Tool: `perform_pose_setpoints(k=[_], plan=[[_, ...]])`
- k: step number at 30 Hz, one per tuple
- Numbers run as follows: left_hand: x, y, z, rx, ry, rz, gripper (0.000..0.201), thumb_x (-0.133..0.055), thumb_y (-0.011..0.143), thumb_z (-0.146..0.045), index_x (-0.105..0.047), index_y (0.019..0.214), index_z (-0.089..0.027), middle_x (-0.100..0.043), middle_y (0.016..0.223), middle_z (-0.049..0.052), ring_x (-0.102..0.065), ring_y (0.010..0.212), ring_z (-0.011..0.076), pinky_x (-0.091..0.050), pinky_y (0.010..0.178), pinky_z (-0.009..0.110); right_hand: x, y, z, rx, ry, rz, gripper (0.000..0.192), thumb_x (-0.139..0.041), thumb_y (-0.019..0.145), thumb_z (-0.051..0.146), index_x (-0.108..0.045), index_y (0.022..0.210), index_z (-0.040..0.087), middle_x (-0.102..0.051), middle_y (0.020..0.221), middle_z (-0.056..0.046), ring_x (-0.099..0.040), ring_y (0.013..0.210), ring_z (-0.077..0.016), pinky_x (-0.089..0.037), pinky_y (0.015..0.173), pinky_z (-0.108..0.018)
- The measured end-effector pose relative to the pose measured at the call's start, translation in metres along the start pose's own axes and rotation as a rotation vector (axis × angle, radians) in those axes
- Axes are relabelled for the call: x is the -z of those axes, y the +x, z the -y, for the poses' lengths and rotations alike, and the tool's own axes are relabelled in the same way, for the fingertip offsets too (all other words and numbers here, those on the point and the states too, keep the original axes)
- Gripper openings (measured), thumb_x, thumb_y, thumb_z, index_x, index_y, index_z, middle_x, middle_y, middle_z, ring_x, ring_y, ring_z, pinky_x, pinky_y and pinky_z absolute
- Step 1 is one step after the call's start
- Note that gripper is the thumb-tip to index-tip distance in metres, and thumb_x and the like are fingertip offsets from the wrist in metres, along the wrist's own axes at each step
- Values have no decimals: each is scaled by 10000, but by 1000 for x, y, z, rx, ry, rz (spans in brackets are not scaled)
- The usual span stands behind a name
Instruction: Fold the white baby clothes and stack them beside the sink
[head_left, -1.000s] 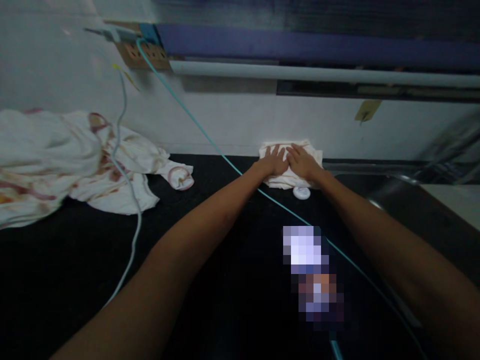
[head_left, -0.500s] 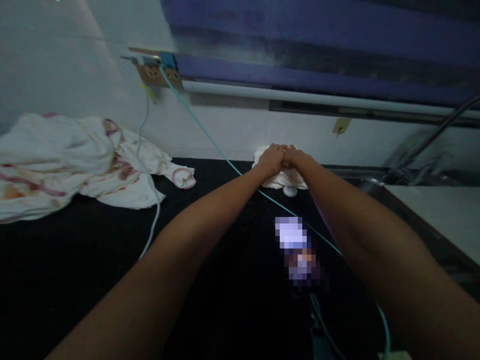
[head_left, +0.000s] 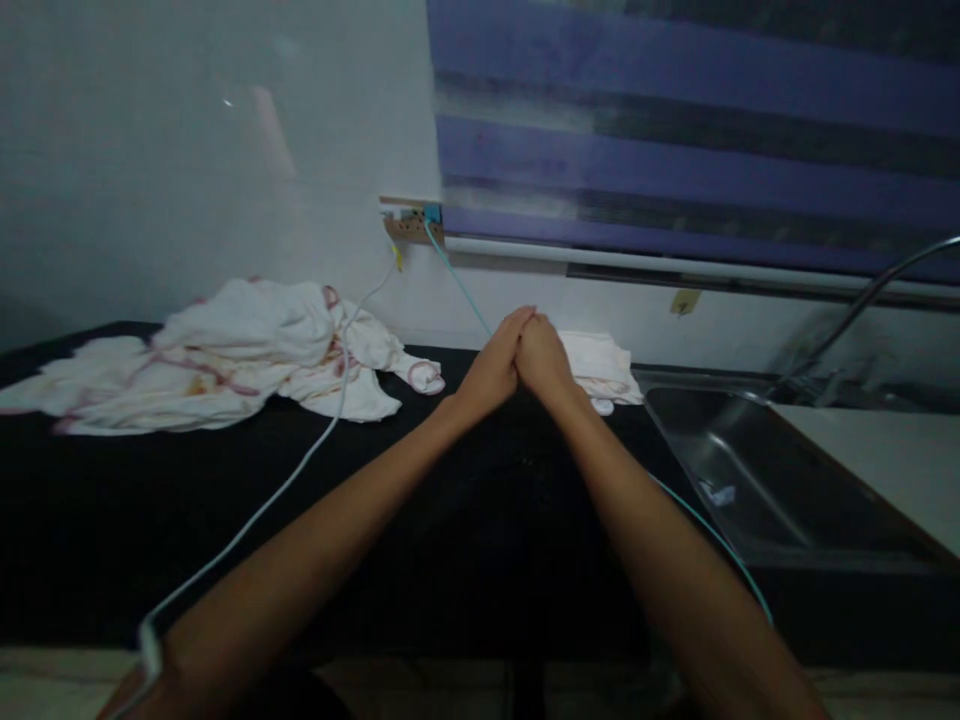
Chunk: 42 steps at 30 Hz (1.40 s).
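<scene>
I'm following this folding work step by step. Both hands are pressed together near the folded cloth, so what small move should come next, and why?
Probably part the left hand and right hand and reach left for the crumpled cloth pile: they hold nothing, and the folded cloth already lies by the wall.

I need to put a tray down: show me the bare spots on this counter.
Bare black counter lies in front of the crumpled cloth, left of the white cable. Another patch sits between both forearms. Crowded: the back edge, with the folded cloth, the clasped left hand and right hand.
</scene>
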<state>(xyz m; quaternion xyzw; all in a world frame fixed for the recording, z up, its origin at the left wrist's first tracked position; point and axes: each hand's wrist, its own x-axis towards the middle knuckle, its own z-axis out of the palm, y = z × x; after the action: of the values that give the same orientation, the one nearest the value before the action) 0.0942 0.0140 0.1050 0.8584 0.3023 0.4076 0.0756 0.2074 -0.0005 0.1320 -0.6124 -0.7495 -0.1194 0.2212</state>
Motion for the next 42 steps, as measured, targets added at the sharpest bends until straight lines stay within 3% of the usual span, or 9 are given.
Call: perform_pose_setpoints(k=[3, 5, 7, 12, 19, 23, 29, 36, 42], plan=[[19, -73, -3, 94, -6, 44, 718, -389, 1024, -287, -147, 1676, -106, -273, 1747, 182, -293, 1613, 150, -265, 1336, 337, -4, -56, 54, -106, 86, -7, 480, -254, 1055, 120, -596, 1385, 55, -684, 1277, -206, -662, 1169, -277, -560, 979, -383], [25, -124, -7, 212, 105, 194, 712, -384, 1021, -273, -190, 1675, -70, -302, 1731, 213, -311, 1613, 216, -301, 1331, 434, -9, -100, 77, -99, 198, 49, 412, -380, 1045, 163, -622, 1376, 112, -682, 1328, -184, -661, 1199, -293, -574, 995, -414], [26, -169, -18, 296, 279, 385, 637, -380, 1002, -229, -378, 1615, -56, -394, 1682, 226, -297, 1617, 305, -284, 1320, 569, -17, -146, 88, -76, 285, 109, 388, -485, 1026, 210, -650, 1369, 132, -650, 1427, -174, -623, 1306, -306, -546, 1087, -438], [18, -233, -63, 323, 403, 598, 637, -470, 999, -274, -432, 1633, -215, -305, 1734, 106, -279, 1619, 338, -319, 1292, 636, -33, -230, 87, -121, 286, 193, 479, -453, 1044, 203, -588, 1499, 140, -551, 1591, -143, -463, 1518, -314, -413, 1249, -522], [20, -237, -73, 273, 448, 584, 638, -422, 1011, -247, -406, 1648, -237, -282, 1728, 81, -286, 1614, 317, -339, 1296, 614, -33, -249, 87, -113, 232, 244, 475, -410, 1095, 312, -573, 1531, 220, -537, 1613, -104, -444, 1535, -332, -402, 1244, -583], [19, -239, -72, 262, 473, 606, 601, -338, 1040, -214, -436, 1633, -230, -295, 1727, 86, -286, 1613, 315, -346, 1290, 617, -37, -250, 86, -105, 224, 250, 497, -387, 1073, 203, -565, 1537, 196, -525, 1623, -101, -432, 1546, -308, -401, 1254, -566], [15, -243, -68, 215, 472, 538, 610, -400, 1014, -189, -460, 1617, -266, -320, 1731, 76, -300, 1610, 320, -366, 1280, 618, -38, -253, 84, -94, 208, 253, 531, -392, 1045, 168, -538, 1551, 109, -512, 1624, -148, -429, 1548, -314, -393, 1261, -560], [18, -244, -71, 277, 404, 481, 541, -374, 1064, -253, -499, 1591, -275, -377, 1709, 64, -341, 1600, 294, -367, 1289, 595, -38, -253, 84, -112, 219, 232, 522, -397, 1028, 161, -586, 1512, 123, -530, 1611, -136, -452, 1534, -307, -412, 1252, -558], [22, -239, -76, 319, 385, 530, 531, -381, 1063, -247, -521, 1575, -247, -369, 1710, 81, -324, 1606, 302, -347, 1293, 616, -37, -254, 85, -113, 238, 221, 511, -405, 1040, 179, -583, 1517, 139, -544, 1600, -138, -449, 1536, -304, -411, 1252, -556]])
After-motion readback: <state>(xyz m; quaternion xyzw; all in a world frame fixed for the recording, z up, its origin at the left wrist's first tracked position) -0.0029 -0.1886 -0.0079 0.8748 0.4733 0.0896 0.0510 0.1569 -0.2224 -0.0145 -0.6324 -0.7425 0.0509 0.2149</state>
